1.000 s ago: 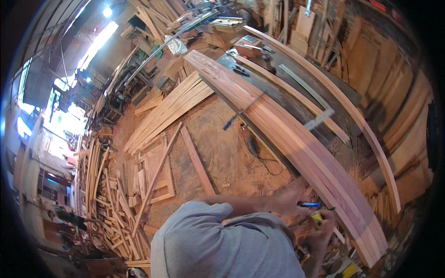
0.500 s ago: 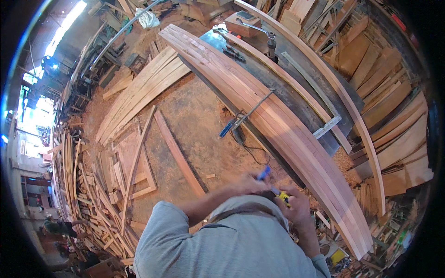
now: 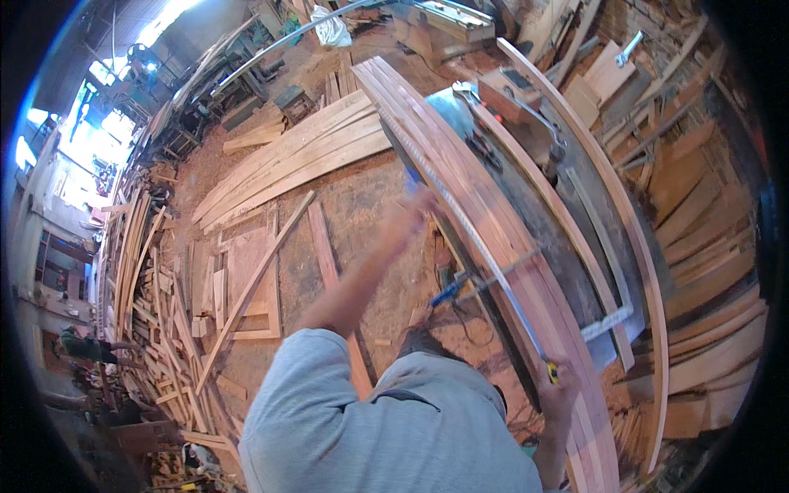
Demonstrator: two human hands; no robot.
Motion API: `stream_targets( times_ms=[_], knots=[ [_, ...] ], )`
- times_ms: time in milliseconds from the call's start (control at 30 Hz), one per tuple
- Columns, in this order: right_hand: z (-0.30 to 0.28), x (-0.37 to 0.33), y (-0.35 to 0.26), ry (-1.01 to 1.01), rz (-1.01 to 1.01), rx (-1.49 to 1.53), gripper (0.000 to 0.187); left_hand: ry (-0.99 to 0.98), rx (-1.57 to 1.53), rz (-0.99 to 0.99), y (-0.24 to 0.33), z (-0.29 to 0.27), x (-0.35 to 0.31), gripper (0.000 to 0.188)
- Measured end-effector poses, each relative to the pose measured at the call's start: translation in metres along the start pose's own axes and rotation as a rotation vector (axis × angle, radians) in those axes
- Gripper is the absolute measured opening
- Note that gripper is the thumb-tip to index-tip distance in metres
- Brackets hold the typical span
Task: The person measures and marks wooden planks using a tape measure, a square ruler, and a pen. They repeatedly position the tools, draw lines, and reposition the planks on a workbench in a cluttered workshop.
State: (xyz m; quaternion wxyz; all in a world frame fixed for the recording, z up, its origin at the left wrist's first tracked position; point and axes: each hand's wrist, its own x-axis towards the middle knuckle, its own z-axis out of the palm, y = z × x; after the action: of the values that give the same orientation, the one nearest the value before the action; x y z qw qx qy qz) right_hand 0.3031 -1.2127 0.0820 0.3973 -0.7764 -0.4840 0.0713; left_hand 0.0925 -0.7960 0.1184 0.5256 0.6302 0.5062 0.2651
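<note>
A long, slightly curved stack of pinkish wooden strips (image 3: 501, 238) lies on the bench, running from far left to near right. My right hand (image 3: 559, 384) is closed around a yellow tape measure (image 3: 552, 371) on the stack's near part. Its extended blade (image 3: 470, 232) runs up along the strips toward their far end. My left hand (image 3: 417, 202), smeared by motion, is beside the stack's left edge near the blade. A small blue object (image 3: 411, 176) shows at its fingers; its kind is unclear. A bar clamp with a blue handle (image 3: 446, 293) spans the stack.
Right of the stack, the dark bench holds a curved strip (image 3: 542, 177), a metal square (image 3: 606, 322) and a wrench-like tool (image 3: 557, 148). A longer curved board (image 3: 612, 168) lies beyond. Planks (image 3: 304, 156) and scrap wood (image 3: 168, 329) cover the left floor.
The tape measure's blade is now pulled out along the strips. My left hand has moved far up and left with the blue object; my right hand has moved onto the stack. The view has shifted.
</note>
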Motion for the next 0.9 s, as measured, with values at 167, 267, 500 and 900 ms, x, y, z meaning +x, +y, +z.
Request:
stream_targets(
  times_ms=[167, 267, 500, 900],
  knots=[
    [0.147, 0.186, -0.056, -0.030, 0.115, -0.035, 0.020, -0.314, -0.137, -0.098, -0.032, 0.035, -0.011, 0.040],
    [0.228, 0.284, -0.044, 0.035, 0.053, -0.096, 0.026, -0.357, -0.259, -0.238, -0.078, 0.026, 0.004, 0.038],
    [0.353, 0.425, -0.090, -0.038, 0.023, -0.280, 0.018, -0.129, -0.212, -0.481, -0.167, -0.106, 0.013, 0.028],
    [0.340, 0.441, -0.087, -0.053, -0.002, -0.423, 0.019, -0.051, -0.362, -0.428, -0.156, -0.150, 0.075, 0.025]
  ],
)
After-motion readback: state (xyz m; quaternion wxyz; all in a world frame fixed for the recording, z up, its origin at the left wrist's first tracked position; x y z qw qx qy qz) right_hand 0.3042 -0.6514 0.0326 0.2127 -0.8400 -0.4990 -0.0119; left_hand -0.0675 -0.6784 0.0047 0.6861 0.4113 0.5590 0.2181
